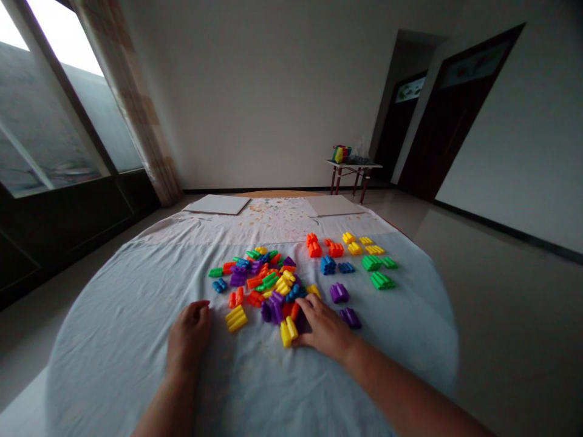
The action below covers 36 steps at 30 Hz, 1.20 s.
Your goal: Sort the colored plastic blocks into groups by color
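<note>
A mixed pile of plastic blocks [268, 279] in several colours lies on the cloth between my hands. My right hand [321, 325] reaches into the pile's near right side, thumb and fingers apart around a dark purple block, partly hidden under the palm. A yellow block [288, 331] lies by its thumb. My left hand [190, 332] rests on the cloth left of the pile, fingers curled in, with nothing seen in it; a yellow block [236, 318] is nearest. Right of the pile stand separate groups: orange [313, 245], yellow [354, 247], blue [328, 265], green [381, 280] and purple [339, 293].
Two flat pale boards [217, 204] [334, 205] lie at the far edge of the round table, which has a light blue cloth [113, 340]. Beyond, a small side table [354, 164] holds a colourful bag [341, 154] near the wall.
</note>
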Tool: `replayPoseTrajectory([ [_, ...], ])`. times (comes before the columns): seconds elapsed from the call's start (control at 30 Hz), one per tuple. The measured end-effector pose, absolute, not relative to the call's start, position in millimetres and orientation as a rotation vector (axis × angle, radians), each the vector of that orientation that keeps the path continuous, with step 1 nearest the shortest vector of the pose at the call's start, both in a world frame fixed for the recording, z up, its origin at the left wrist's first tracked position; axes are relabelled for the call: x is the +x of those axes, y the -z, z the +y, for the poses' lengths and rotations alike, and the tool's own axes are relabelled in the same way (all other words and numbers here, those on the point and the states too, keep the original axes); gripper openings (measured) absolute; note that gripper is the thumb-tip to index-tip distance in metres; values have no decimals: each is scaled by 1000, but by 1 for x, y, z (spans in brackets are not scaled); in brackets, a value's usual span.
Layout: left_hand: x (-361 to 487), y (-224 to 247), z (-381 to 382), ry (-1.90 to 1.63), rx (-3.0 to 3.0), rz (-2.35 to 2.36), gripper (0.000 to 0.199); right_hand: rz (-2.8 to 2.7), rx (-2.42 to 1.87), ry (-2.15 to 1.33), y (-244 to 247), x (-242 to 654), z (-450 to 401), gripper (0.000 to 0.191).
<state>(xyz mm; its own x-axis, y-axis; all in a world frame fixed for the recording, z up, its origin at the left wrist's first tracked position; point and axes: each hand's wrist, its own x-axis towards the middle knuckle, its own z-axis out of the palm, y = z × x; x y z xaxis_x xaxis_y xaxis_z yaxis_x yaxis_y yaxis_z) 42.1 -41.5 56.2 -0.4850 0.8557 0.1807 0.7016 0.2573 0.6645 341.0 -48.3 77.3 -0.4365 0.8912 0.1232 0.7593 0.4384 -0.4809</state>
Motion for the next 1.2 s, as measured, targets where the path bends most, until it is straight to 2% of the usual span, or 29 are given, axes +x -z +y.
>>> replayPoseTrajectory([
  [0.2, 41, -55, -42, -1042, 1446, 2298, 37, -2317, -1207, -558, -78, 319, -28, 70],
  [0.37, 40, -56, -42, -1000, 1441, 2302, 37, -2139, -1291, -272, -79, 326, -24, 48],
  [0.47, 37, -55, -40, -1004, 1447, 2295, 37, -2081, -1448, -202, -68, 326, -16, 54],
  [0.57, 35, -55, -39, -991, 1427, 2286, 36, -2058, -1509, -316, -53, 317, -12, 61],
  [0.77, 35, -59, -40, -950, 1397, 2307, 37, -2103, -1329, -488, -41, 303, -25, 69],
  [0.87, 36, -61, -40, -949, 1390, 2305, 37, -2081, -1279, -461, -44, 307, -31, 63],
  [1.03, 39, -62, -42, -1000, 1397, 2298, 38, -1887, -1161, -302, -41, 319, -33, 40],
  [1.2, 40, -60, -43, -1037, 1435, 2299, 36, -1801, -1134, -225, -30, 323, -35, 46],
])
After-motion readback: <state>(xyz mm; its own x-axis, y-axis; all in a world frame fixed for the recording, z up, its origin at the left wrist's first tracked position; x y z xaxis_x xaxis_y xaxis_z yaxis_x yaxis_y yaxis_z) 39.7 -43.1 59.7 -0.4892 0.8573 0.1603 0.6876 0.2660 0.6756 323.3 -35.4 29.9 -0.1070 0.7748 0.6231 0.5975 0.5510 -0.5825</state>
